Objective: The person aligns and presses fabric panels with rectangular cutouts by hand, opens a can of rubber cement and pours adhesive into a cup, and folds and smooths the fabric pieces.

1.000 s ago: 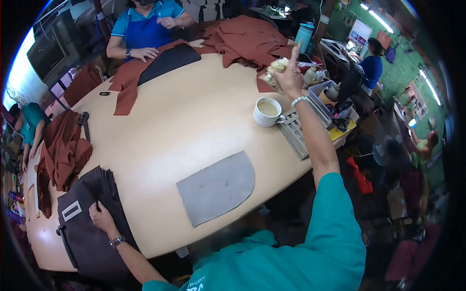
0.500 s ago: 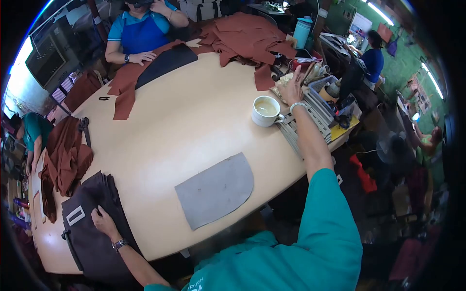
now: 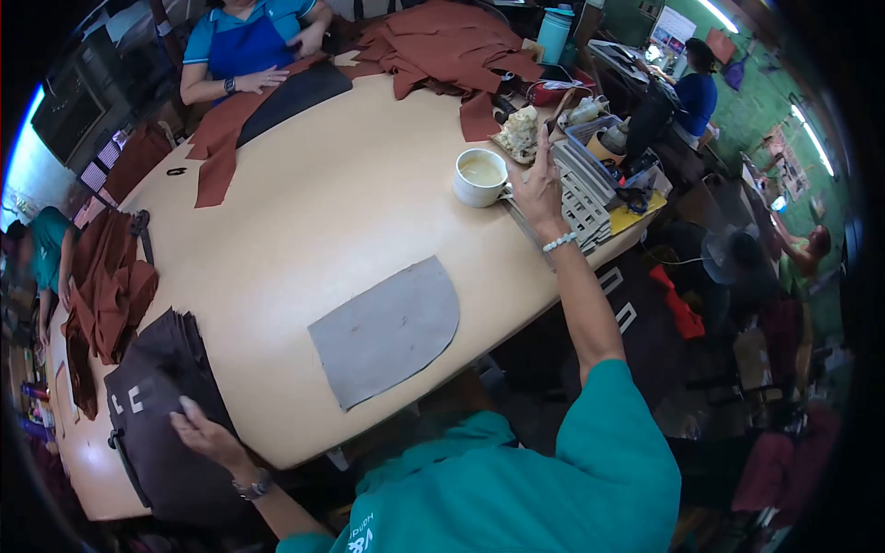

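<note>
My left hand (image 3: 210, 441) is over the dark fabric stack (image 3: 166, 461) at the lower left, fingers apart. A dark blurred shape beyond its fingertips partly hides a pale rectangular frame (image 3: 136, 399); I cannot make out what it is. My right hand (image 3: 537, 192) has its index finger stretched out and is beside the handle of a white mug (image 3: 478, 189) of milky drink, over slotted grey strips (image 3: 583, 207). A cream-coloured lumpy bundle (image 3: 519, 131) rests just beyond that hand. Between my hands lies a grey fabric piece (image 3: 387, 332) with one rounded end.
Rust-red fabric (image 3: 438, 46) is heaped at the far edge, with more (image 3: 111, 286) at the left. A person in a blue apron (image 3: 244, 46) stands opposite. A basket of supplies (image 3: 599, 152) and a turquoise bottle (image 3: 554, 35) are at the right. Dark scissors (image 3: 141, 235) lie left.
The cream-coloured bundle has been set down and let go, and my right hand has drawn back toward me. My left hand has moved off the dark fabric's surface, near the now partly hidden frame.
</note>
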Tool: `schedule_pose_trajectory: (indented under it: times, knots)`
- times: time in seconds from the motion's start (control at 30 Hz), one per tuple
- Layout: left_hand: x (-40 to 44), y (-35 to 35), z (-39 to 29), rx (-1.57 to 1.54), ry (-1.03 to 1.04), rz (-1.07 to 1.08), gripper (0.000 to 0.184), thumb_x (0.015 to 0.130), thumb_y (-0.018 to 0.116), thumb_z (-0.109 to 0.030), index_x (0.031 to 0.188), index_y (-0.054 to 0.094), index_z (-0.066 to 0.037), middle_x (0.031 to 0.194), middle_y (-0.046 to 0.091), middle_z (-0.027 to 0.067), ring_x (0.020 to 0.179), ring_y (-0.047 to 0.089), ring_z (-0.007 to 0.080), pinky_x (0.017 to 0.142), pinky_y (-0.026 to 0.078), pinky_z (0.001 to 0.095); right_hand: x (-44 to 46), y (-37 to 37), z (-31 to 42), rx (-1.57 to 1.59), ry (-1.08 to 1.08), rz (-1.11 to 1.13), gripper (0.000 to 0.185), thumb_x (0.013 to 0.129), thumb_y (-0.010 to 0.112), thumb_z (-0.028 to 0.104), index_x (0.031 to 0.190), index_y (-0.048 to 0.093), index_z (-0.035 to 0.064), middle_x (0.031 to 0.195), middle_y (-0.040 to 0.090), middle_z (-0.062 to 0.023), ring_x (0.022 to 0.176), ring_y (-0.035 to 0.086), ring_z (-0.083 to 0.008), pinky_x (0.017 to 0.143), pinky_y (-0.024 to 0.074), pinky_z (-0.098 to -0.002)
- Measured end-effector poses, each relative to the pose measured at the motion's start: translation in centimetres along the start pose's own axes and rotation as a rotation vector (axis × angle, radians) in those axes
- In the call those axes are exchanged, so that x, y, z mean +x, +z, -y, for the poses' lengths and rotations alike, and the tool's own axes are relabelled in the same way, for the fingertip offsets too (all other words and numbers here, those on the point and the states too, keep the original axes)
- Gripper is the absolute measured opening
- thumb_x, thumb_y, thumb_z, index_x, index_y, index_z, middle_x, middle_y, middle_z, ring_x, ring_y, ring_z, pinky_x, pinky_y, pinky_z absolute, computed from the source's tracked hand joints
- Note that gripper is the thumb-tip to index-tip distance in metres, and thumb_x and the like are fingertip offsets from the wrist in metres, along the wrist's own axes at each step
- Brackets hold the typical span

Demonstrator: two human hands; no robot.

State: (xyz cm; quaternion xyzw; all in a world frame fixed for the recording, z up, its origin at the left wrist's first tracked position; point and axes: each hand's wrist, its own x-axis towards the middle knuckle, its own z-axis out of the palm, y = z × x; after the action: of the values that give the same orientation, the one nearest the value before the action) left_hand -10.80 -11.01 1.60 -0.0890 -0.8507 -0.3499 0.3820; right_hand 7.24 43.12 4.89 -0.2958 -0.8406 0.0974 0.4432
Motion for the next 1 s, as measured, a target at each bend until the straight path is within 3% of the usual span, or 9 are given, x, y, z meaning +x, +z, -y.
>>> schedule_pose_trajectory:
  times: [0.03,0.1,0.23,0.33,0.5,0.67,0.87,0.97,1.0]
  knots:
    - [-1.9,0.6,-0.3,0.181,0.180,0.019,0.034,0.092,0.046,-0.020,0.096,0.053,0.014,0.095,0.058,0.0235,0.093,0.052,0.0376,0.095,0.035,0.0427,0.8,0.0,-0.8,-0.006,0.016,-0.004,0.081,0.078,0.061,0.018,0.139,0.013,-0.0042,0.134,0.034,-0.0294,0.122,0.037,-0.0416,0.102,0.0288,-0.0449]
    - [-4.7,0.3,-8.2,-0.252,-0.136,0.342,0.029,0.091,0.044,-0.014,0.094,0.052,0.013,0.103,0.055,0.0265,0.103,0.048,0.0405,0.098,0.031,0.0465,3.3,-0.8,-2.9,-0.119,0.014,-0.013,0.074,0.080,0.056,0.016,0.138,0.015,-0.0039,0.131,0.037,-0.0290,0.118,0.041,-0.0426,0.098,0.0324,-0.0464]
    - [-10.7,0.8,-15.4,-0.378,0.080,0.725,0.026,0.087,0.050,-0.006,0.108,0.051,0.010,0.123,0.041,0.0319,0.116,0.040,0.0429,0.100,0.029,0.0458,11.0,-1.6,-9.4,-0.343,0.091,-0.046,0.064,0.084,0.047,0.016,0.137,0.018,-0.0035,0.128,0.041,-0.0263,0.115,0.042,-0.0438,0.096,0.0334,-0.0487]
    - [-13.9,2.1,-14.5,-0.177,0.233,0.671,0.013,0.084,0.052,-0.001,0.092,0.050,0.010,0.121,0.040,0.0355,0.112,0.039,0.0489,0.096,0.032,0.0487,15.9,-1.3,-15.6,-0.531,0.210,-0.067,0.068,0.084,0.049,0.021,0.140,0.015,0.0064,0.132,0.035,-0.0241,0.117,0.040,-0.0455,0.096,0.0309,-0.0535]
    - [-13.0,2.4,-16.2,-0.121,0.246,0.640,0.014,0.080,0.054,0.002,0.091,0.053,0.009,0.119,0.044,0.0308,0.106,0.045,0.0454,0.091,0.036,0.0478,20.1,-1.1,-21.7,-0.641,0.630,0.048,0.080,0.080,0.055,0.030,0.142,0.009,0.0104,0.134,0.029,-0.0288,0.118,0.040,-0.0460,0.097,0.0271,-0.0539]
    - [-15.5,2.9,-12.6,-0.088,0.212,0.620,0.016,0.080,0.053,0.000,0.093,0.054,0.009,0.117,0.045,0.0300,0.104,0.046,0.0443,0.091,0.036,0.0471,21.1,-0.5,-25.9,-0.390,0.817,0.240,0.078,0.076,0.062,0.025,0.135,0.019,-0.0007,0.128,0.042,-0.0287,0.119,0.043,-0.0406,0.100,0.0327,-0.0461]
    - [-13.4,3.0,-15.9,-0.094,0.160,0.715,0.017,0.081,0.054,-0.002,0.095,0.054,0.008,0.118,0.043,0.0307,0.106,0.046,0.0438,0.091,0.037,0.0458,23.2,-0.4,-26.0,-0.279,0.778,-0.132,0.070,0.069,0.065,0.026,0.125,0.036,-0.0044,0.123,0.048,-0.0278,0.116,0.046,-0.0384,0.098,0.0372,-0.0397]
    - [-16.0,3.3,-11.5,-0.098,0.330,0.540,0.014,0.080,0.054,0.000,0.092,0.054,0.008,0.117,0.043,0.0311,0.104,0.047,0.0438,0.088,0.039,0.0450,25.3,-1.6,-23.3,-0.288,0.328,-0.461,0.069,0.066,0.068,0.024,0.123,0.037,-0.0023,0.110,0.055,-0.0266,0.102,0.054,-0.0393,0.088,0.0423,-0.0435]
    - [-17.0,3.2,-10.1,-0.096,0.408,0.446,0.013,0.080,0.054,0.001,0.090,0.053,0.008,0.117,0.043,0.0311,0.103,0.047,0.0438,0.087,0.040,0.0448,25.5,-2.4,-20.4,-0.266,0.341,-0.416,0.074,0.068,0.067,0.025,0.127,0.033,-0.0017,0.112,0.054,-0.0271,0.102,0.054,-0.0398,0.086,0.0434,-0.0439]
